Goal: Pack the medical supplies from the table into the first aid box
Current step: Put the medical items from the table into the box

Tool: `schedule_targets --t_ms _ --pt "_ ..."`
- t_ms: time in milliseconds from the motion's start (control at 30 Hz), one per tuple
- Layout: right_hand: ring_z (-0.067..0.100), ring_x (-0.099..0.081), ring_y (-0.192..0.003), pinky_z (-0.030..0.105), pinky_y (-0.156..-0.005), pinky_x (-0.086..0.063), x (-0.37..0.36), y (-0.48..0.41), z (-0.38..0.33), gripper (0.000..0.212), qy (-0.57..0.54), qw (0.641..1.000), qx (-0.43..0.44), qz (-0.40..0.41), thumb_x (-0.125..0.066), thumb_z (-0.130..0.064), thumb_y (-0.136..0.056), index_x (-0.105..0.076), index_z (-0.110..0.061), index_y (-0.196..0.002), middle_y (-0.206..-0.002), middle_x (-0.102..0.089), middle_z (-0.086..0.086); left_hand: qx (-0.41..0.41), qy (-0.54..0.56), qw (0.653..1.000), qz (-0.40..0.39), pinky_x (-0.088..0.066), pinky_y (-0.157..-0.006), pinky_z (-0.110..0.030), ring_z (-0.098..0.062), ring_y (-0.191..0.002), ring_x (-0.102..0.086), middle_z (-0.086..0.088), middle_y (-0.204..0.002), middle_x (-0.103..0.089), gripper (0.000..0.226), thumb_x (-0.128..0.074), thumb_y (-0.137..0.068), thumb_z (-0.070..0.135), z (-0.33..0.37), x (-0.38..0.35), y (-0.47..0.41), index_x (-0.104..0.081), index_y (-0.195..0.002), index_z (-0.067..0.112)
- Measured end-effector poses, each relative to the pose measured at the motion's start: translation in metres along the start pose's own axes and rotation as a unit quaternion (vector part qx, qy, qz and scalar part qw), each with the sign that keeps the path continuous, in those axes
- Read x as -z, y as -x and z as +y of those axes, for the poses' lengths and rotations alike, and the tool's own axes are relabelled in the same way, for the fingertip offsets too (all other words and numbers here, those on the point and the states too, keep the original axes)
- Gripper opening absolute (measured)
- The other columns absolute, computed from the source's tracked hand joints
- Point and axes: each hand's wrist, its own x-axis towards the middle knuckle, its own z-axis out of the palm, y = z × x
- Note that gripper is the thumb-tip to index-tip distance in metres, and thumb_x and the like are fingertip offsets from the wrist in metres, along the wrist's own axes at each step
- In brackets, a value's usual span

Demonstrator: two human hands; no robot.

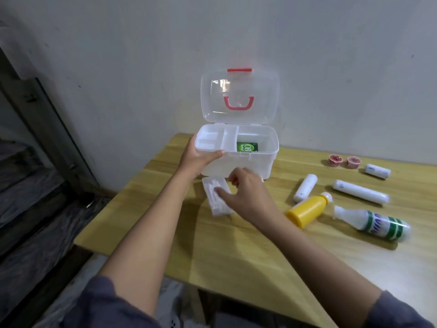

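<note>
The white first aid box [257, 159] stands open on the wooden table [236, 256], its clear lid [238, 98] upright with a red handle. A white tray insert [216, 138] fills its left half, and a green packet [247, 147] lies inside on the right. My left hand [196, 158] grips the box's left front rim. My right hand [246, 195] hovers over a clear pack of cotton swabs [216, 197] in front of the box, thumb touching it, fingers spread.
To the right lie a yellow bottle [307, 210], a white bottle with a green label [373, 224], three white bandage rolls [305, 188] [360, 192] [377, 171] and two small red tape rolls [335, 160] [353, 161]. The table's left edge drops to a dark floor.
</note>
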Motion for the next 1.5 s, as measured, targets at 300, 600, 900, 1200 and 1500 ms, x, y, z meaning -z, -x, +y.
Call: schedule_targets --t_ms 300,600,900,1200,1500 --pt "0.026 -0.047 -0.098 0.027 -0.074 -0.035 -0.028 0.023 0.007 0.045 0.064 0.995 -0.056 -0.049 -0.065 -0.038 -0.07 -0.051 -0.007 -0.099 -0.103 -0.05 0.008 0.004 -0.028 1.0 -0.011 -0.041 -0.109 -0.037 -0.017 -0.132 -0.046 0.002 -0.143 -0.048 0.1 -0.086 -0.062 0.043 0.003 0.001 0.006 -0.035 -0.144 0.021" --pt "0.024 -0.055 -0.09 0.038 -0.077 -0.049 0.024 0.03 0.026 0.055 0.004 1.0 0.024 -0.014 -0.073 -0.035 -0.059 -0.063 -0.008 -0.106 -0.099 -0.06 0.009 0.013 -0.037 0.999 -0.027 -0.04 -0.111 -0.042 -0.02 -0.136 -0.043 0.001 -0.149 -0.044 0.117 -0.083 -0.049 0.057 0.003 0.005 0.005 -0.029 -0.148 0.026" --pt "0.009 -0.057 -0.094 0.002 -0.078 -0.037 0.075 0.018 0.043 0.064 -0.051 0.987 0.027 0.147 -0.078 -0.029 -0.059 -0.062 -0.01 -0.118 -0.107 -0.064 0.002 0.011 -0.014 0.999 -0.035 -0.044 -0.107 -0.045 -0.022 -0.13 -0.05 0.0 -0.141 -0.052 0.11 -0.084 -0.048 0.054 0.007 0.003 0.011 -0.036 -0.144 0.027" --pt "0.025 -0.06 -0.099 0.029 -0.083 -0.047 0.117 -0.071 0.04 0.061 0.013 0.997 -0.07 0.019 -0.08 -0.015 -0.065 -0.059 -0.005 -0.121 -0.116 -0.065 0.014 0.007 -0.013 1.0 -0.023 -0.046 -0.105 -0.043 -0.019 -0.126 -0.053 0.003 -0.137 -0.056 0.107 -0.085 -0.048 0.057 -0.002 0.001 0.005 -0.04 -0.141 0.029" --pt "0.032 -0.057 -0.112 0.036 -0.094 -0.049 0.101 -0.125 0.045 0.059 0.135 0.98 -0.061 -0.133 -0.076 -0.01 -0.066 -0.058 -0.002 -0.121 -0.124 -0.059 0.013 -0.006 -0.002 1.0 -0.008 -0.043 -0.094 -0.024 -0.008 -0.118 -0.052 0.021 -0.117 -0.056 0.074 -0.084 -0.071 0.028 -0.006 0.0 0.003 -0.042 -0.131 0.032"
